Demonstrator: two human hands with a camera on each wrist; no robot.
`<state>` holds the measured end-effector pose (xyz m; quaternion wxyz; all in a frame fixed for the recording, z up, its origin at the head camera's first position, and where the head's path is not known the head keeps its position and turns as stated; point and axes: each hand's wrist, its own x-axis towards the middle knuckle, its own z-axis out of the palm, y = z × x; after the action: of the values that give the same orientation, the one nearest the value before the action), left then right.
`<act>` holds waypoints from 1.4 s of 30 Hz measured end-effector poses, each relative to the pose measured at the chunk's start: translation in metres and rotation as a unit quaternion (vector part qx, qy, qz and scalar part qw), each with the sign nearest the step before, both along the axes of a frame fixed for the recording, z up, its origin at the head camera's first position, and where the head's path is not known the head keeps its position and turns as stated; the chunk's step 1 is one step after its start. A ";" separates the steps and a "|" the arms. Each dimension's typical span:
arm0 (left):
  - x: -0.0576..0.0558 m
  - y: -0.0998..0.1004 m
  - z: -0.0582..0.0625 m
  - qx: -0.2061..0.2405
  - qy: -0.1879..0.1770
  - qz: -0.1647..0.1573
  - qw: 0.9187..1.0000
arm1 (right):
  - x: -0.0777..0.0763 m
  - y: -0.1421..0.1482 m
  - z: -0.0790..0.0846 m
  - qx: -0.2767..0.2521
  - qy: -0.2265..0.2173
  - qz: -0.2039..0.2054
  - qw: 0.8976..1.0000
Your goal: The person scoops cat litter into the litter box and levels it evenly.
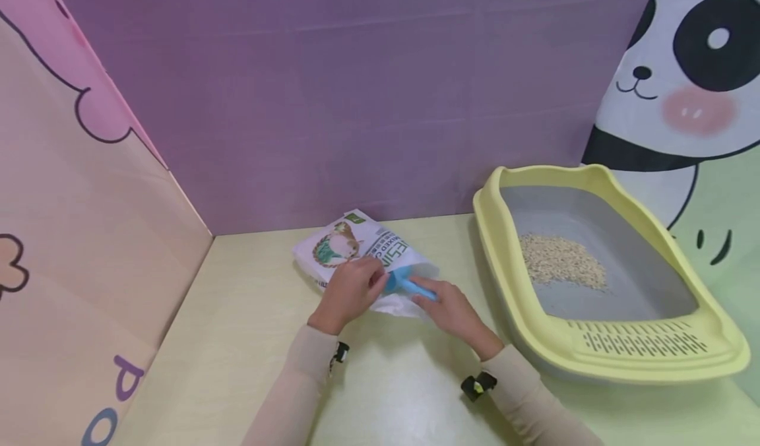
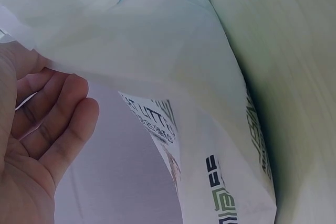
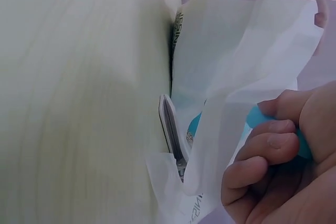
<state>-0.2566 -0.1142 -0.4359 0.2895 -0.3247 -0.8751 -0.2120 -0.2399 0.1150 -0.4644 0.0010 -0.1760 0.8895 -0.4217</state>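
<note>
A white printed bag of cat litter (image 1: 371, 238) lies on the table with its mouth towards me. My left hand (image 1: 351, 291) pinches the edge of that mouth between thumb and fingers and lifts it, as the left wrist view (image 2: 50, 124) also has it. Fingers of my right hand (image 1: 452, 311) are curled round the handle of a light-blue scoop (image 1: 417, 289). The scoop's head sits inside the bag mouth, mostly hidden by the white film. Through a gap in the right wrist view, a bit of blue scoop (image 3: 194, 125) shows beside some pale litter (image 3: 189, 139).
To the right stands a yellow-rimmed litter box (image 1: 505, 281) with a grey inside and a slotted front ledge. A patch of beige litter (image 1: 561, 261) lies on its floor. Behind the table (image 1: 237, 327) rises a purple backdrop (image 1: 332, 116); a printed panel (image 1: 77, 189) stands at left.
</note>
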 end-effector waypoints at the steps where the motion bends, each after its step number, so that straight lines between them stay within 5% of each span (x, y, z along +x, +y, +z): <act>1: 0.000 0.000 0.000 -0.001 0.001 0.000 1.000 | -0.001 0.000 0.000 -0.008 -0.009 -0.002 1.000; 9: -0.001 -0.001 -0.003 0.000 0.003 0.005 1.000 | -0.007 0.001 0.001 -0.074 -0.092 -0.015 0.993; 18: -0.001 -0.001 -0.003 -0.005 -0.001 0.009 1.000 | -0.006 0.001 0.002 -0.166 -0.175 -0.019 0.970; 30: 0.001 0.000 -0.003 -0.006 -0.011 0.013 1.000 | -0.002 0.010 0.000 -0.221 -0.218 0.020 0.950; 42: 0.001 0.000 -0.001 -0.002 -0.018 0.014 1.000 | -0.001 0.018 -0.003 -0.184 -0.220 0.005 0.958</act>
<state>-0.2558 -0.1140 -0.4371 0.2757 -0.3092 -0.8850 -0.2125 -0.2411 0.1335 -0.4672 0.1663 -0.0801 0.7733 -0.6065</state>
